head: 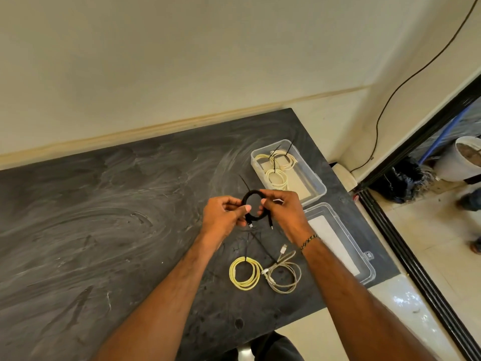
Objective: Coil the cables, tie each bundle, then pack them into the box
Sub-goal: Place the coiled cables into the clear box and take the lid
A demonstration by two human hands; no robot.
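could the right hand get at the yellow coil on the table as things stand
Probably not yet: both hands, right hand included, are shut on the black coil. The yellow coil itself lies uncovered near the right forearm.

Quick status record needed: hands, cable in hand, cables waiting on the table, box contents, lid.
left hand: gripping the left side of the black cable coil
right hand: gripping the coil's right side
black cable coil: held above the table; black tie tail sticks up at upper left; two connector ends hang below
yellow cable: coiled on the table, black tie attached
grey cable: coiled beside the yellow one, touching it
clear box: open, holds white tied coils
lid: flat on the table, near side of box
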